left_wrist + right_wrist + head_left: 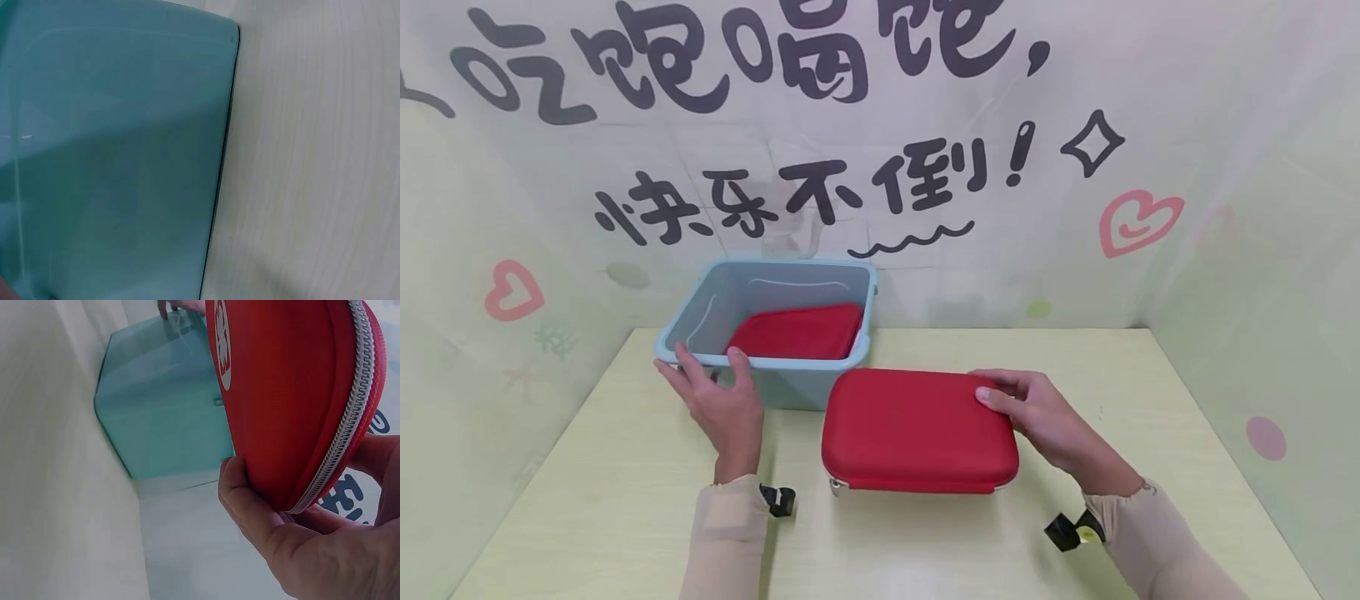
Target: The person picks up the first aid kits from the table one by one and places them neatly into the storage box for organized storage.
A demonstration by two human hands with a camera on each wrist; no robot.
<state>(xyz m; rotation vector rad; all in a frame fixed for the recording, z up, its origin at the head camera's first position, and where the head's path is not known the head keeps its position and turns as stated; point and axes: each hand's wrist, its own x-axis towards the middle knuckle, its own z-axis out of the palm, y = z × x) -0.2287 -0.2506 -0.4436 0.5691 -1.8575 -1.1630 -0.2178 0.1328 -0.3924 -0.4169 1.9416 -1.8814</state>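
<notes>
A red hard-shell zip case (921, 429) is held up in front of the bin by my right hand (1037, 417), thumb on its top face and fingers behind its right end. Its silver zipper and part of a white printed mark face the right wrist camera, where my right hand (337, 550) grips the case (281, 394) at one end. My left hand (722, 408) touches the front left rim of a light blue plastic bin (797, 385), thumb and fingers spread. Inside the bin lies another red item (801, 332), partly hidden by the front wall.
The bin stands on a pale wood-grain table (910, 550), close to the back wall sheet (1000, 283) printed with dark characters and pink hearts. Side walls rise along the table's left and right edges. A black wrist camera (1063, 532) sits below the right hand.
</notes>
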